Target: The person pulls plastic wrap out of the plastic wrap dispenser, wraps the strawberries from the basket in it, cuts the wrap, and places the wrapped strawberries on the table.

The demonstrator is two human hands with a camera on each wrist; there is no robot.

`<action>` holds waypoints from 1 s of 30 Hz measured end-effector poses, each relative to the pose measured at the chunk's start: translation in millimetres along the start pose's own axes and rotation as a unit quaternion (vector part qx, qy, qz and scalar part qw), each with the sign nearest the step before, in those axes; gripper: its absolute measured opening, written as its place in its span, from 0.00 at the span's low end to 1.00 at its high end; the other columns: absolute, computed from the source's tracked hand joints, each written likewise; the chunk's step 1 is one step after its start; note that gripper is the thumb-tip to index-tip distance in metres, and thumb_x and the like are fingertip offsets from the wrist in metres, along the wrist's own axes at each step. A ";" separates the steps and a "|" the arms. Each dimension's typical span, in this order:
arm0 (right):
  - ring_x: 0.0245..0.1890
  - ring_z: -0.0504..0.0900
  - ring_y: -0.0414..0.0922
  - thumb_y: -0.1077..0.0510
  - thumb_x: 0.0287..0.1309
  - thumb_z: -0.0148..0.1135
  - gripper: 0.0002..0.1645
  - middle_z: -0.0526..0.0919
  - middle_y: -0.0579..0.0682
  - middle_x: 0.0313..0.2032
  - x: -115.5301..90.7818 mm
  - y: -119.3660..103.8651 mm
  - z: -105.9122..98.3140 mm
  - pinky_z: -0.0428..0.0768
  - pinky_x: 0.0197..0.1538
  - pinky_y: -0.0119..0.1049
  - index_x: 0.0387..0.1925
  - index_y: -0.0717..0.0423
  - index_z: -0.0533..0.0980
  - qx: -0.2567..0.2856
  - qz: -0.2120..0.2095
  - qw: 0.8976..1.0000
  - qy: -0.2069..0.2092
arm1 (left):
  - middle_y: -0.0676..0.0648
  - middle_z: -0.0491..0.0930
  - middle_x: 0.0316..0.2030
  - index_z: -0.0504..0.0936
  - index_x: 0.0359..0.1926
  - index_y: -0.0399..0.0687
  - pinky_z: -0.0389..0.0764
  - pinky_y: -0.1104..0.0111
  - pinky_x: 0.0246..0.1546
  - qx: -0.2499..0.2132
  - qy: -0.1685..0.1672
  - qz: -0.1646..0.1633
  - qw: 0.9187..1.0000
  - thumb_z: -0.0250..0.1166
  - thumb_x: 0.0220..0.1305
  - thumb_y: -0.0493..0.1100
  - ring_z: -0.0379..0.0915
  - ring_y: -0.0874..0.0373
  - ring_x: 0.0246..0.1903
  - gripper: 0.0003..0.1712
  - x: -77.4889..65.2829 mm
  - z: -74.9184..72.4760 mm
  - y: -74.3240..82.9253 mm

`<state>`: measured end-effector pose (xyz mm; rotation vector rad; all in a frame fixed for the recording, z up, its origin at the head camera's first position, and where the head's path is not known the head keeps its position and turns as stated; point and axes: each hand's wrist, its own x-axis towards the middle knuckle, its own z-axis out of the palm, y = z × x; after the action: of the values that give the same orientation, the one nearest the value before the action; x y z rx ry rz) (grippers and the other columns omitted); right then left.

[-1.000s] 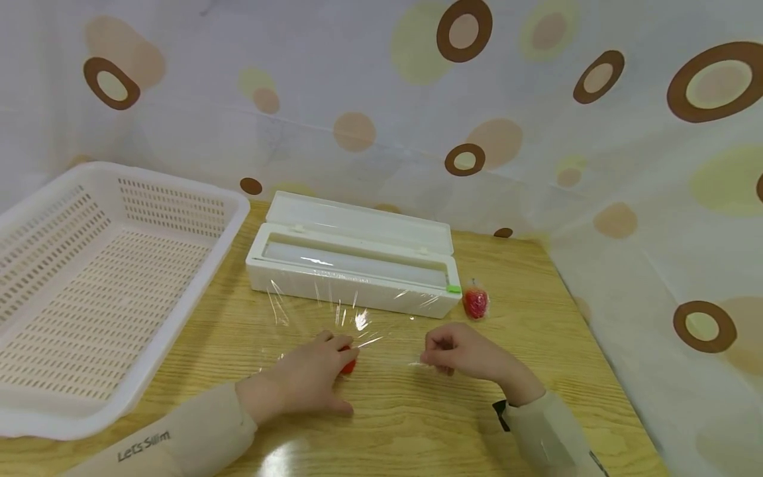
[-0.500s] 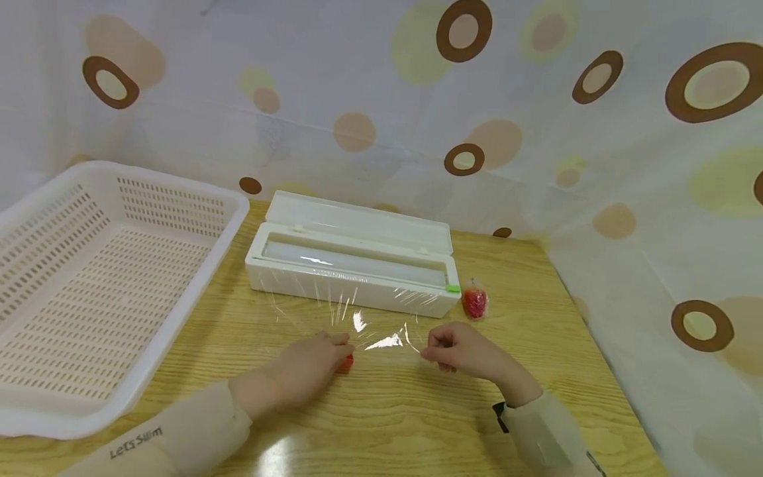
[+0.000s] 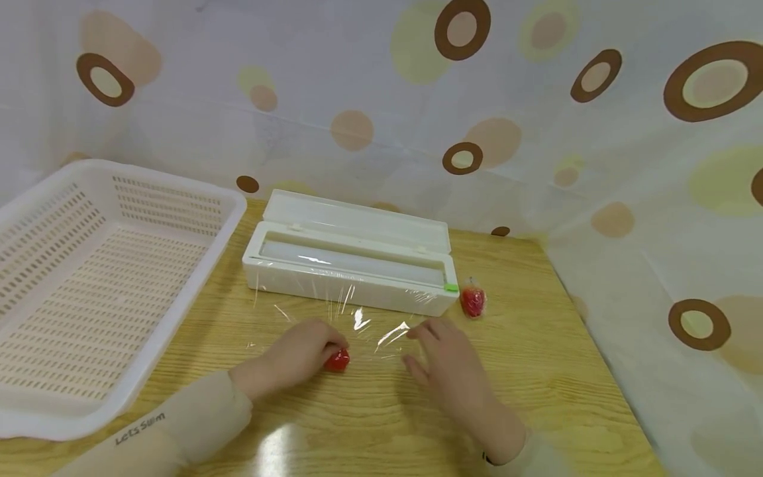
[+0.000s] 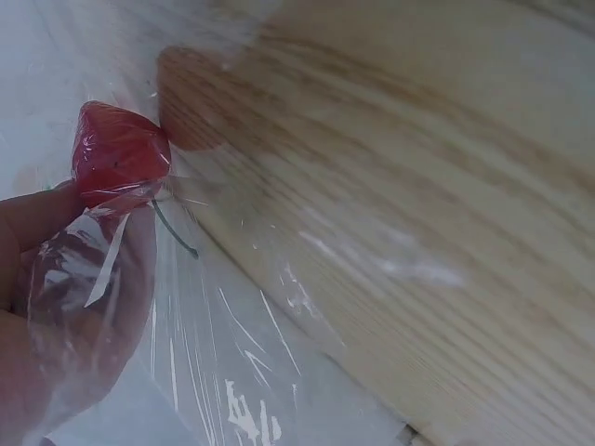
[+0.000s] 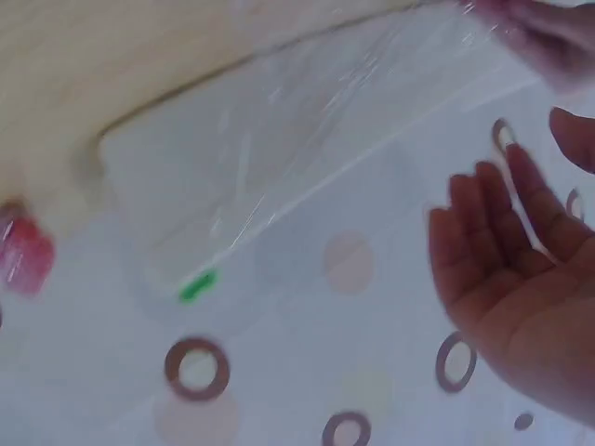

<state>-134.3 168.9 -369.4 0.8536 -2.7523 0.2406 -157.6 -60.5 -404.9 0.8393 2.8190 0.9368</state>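
My left hand point(image 3: 301, 350) pinches a small red fruit point(image 3: 337, 360) low over the table, with clear cling film point(image 3: 363, 324) around it. In the left wrist view, the fruit point(image 4: 119, 156) shows a thin green stem point(image 4: 177, 230), and the film wrinkles around it and over the fingers. The film stretches back from there to the front of a white cling film box point(image 3: 352, 288). My right hand point(image 3: 450, 371) is spread at the right side of the film. In the right wrist view, the right hand point(image 5: 521, 288) has its fingers extended, palm showing and nothing in it.
Behind the hands, the box has its lid point(image 3: 357, 218) raised, a film roll point(image 3: 352, 262) inside and a green tab point(image 3: 451, 287) at its right end. Beside it lies another wrapped red fruit point(image 3: 473, 301). A white slotted basket point(image 3: 223, 232) stands on the left.
My right hand has let go of the film edge, spread its fingers and shifted slightly left. My left hand has changed from spread over the fruit to pinching it, bringing it slightly left.
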 end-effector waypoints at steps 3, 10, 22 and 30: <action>0.38 0.77 0.42 0.59 0.49 0.67 0.08 0.79 0.45 0.34 -2.8 -27.7 16.1 0.77 0.45 0.33 0.33 0.54 0.78 0.000 -0.137 0.990 0.015 | 0.45 0.85 0.37 0.85 0.38 0.38 0.78 0.59 0.47 -0.007 0.003 -0.004 1.000 0.59 0.59 0.31 0.80 0.50 0.42 0.09 0.0 -1.7 0.2; 0.50 0.76 0.44 0.57 0.58 0.57 0.20 0.77 0.50 0.50 -0.1 -59.1 50.7 0.77 0.54 0.34 0.51 0.60 0.74 -0.028 -0.125 0.991 -0.047 | 0.45 0.85 0.38 0.84 0.40 0.37 0.78 0.60 0.47 -0.027 0.003 0.006 1.000 0.60 0.59 0.32 0.80 0.51 0.41 0.10 5.6 -0.4 -2.2; 0.43 0.79 0.46 0.55 0.53 0.62 0.23 0.78 0.52 0.43 28.3 -62.5 53.8 0.80 0.42 0.38 0.50 0.61 0.71 0.001 -0.014 0.997 -0.080 | 0.39 0.83 0.42 0.77 0.48 0.34 0.79 0.61 0.47 -0.188 -0.030 -0.100 0.977 0.59 0.61 0.33 0.80 0.49 0.46 0.14 9.4 -13.1 -12.7; 0.28 0.81 0.45 0.51 0.50 0.68 0.23 0.82 0.50 0.29 44.2 -56.8 57.6 0.78 0.27 0.35 0.42 0.60 0.70 0.002 0.024 0.994 -0.103 | 0.40 0.83 0.43 0.78 0.48 0.35 0.79 0.61 0.47 -0.187 -0.029 -0.089 0.978 0.59 0.61 0.33 0.80 0.48 0.47 0.13 9.0 -8.5 -17.3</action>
<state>-147.7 85.9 -407.2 0.8590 -2.9660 0.1762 -175.4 -72.0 -406.8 0.5465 2.4959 1.3280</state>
